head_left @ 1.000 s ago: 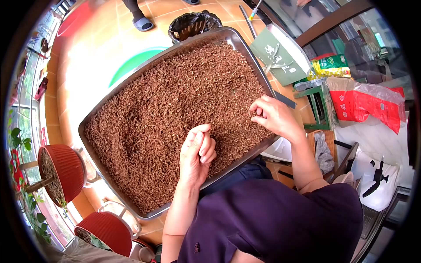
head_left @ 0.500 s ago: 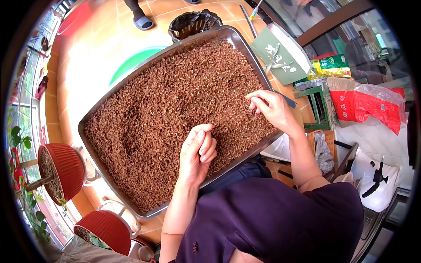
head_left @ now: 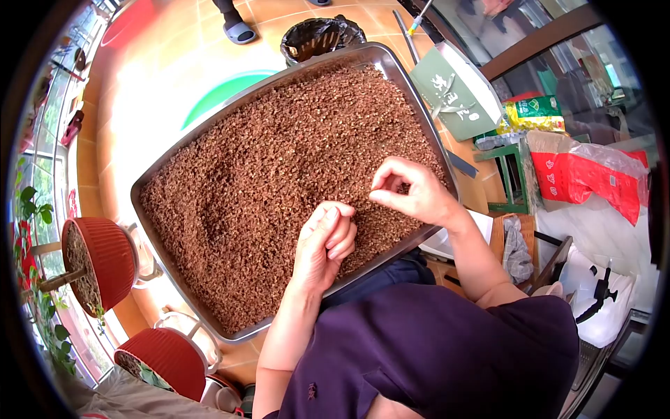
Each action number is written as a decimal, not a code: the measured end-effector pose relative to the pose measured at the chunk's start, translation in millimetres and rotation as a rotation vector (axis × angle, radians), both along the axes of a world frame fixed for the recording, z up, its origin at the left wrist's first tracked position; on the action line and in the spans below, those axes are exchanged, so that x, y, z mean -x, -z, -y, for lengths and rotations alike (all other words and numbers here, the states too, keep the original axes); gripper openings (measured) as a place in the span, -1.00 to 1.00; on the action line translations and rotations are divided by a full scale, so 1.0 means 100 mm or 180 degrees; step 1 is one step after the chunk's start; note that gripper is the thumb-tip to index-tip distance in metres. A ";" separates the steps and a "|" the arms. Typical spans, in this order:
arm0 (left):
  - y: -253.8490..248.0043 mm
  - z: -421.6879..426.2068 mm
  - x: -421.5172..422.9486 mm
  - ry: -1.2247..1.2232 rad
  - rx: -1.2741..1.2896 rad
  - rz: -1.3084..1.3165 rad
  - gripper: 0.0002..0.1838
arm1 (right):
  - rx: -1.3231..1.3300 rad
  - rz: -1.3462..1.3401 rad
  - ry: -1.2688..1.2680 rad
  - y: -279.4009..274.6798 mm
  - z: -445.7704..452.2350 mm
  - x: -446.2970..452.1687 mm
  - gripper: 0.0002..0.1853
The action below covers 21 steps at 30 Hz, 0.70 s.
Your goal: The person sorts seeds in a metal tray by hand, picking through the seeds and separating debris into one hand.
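Observation:
A large metal tray [head_left: 167,286] holds a thick layer of small reddish-brown husks [head_left: 279,167] that look like Sichuan peppercorns. Over the tray's near side, my left hand [head_left: 325,246] is curled closed, thumb laid over the bent fingers; whatever it may hold is hidden. Just right of it, my right hand [head_left: 417,195] hovers above the husks with thumb and forefinger pinched together. Anything between those fingertips is too small to make out. The two hands are close but apart.
Beyond the tray stand a black-lined bin [head_left: 321,38] and a green basin [head_left: 220,94]. A green box [head_left: 453,94] and red plastic bag [head_left: 593,174] lie at right. Red plant pots [head_left: 105,262] stand at left. Another person's slipper [head_left: 240,32] shows at the top.
My right hand has moved left and down toward my left hand, its fingers now more curled into a pinch. My left hand stays closed. The whole view has shifted slightly.

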<state>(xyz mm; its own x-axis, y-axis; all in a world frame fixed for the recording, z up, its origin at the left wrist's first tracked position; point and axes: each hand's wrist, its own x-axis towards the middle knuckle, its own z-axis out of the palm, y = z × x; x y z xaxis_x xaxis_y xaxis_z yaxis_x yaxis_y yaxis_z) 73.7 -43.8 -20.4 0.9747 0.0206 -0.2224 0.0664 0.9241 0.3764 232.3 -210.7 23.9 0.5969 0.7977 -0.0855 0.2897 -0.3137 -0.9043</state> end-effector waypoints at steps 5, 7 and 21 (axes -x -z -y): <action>0.05 0.00 0.05 0.0291 0.0250 0.0616 -0.60 | -0.0238 0.0872 -0.0048 0.04 -0.52 0.11 -0.76; 0.03 0.00 0.06 0.0430 0.0219 0.0699 -0.57 | -0.0309 0.0998 0.0028 0.12 -0.75 0.12 -0.81; 0.01 -0.04 0.07 0.0384 0.0354 0.0872 -0.57 | 0.0104 -0.0644 0.0404 0.22 -0.93 -0.01 -0.87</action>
